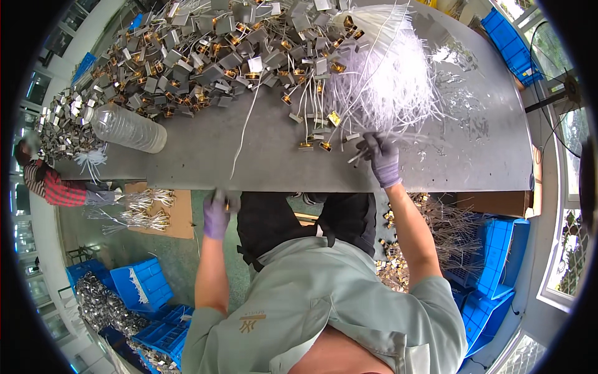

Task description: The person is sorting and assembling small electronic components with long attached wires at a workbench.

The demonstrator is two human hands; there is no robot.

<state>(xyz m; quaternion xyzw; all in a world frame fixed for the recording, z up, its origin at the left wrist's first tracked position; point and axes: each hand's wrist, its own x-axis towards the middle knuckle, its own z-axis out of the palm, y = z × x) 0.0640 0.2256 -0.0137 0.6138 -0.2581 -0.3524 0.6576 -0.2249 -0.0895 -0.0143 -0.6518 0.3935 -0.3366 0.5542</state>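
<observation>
My right hand (379,156), in a purple glove, rests on the grey table (205,156) near its front edge and pinches a thin white wire piece beside a big heap of white wire strands (389,78). My left hand (218,209), also gloved, hangs just below the table edge, closed around a small part with a gold-coloured bit; the part is blurred. A large pile of small grey and gold components (205,56) covers the far side of the table. A few loose components (314,143) lie just left of my right hand.
A clear plastic bottle (128,128) lies on its side at the table's left. Blue crates (146,283) stand on the floor at left and right (498,249). Finished wired parts (146,209) lie on cardboard. Another person (53,184) sits at far left.
</observation>
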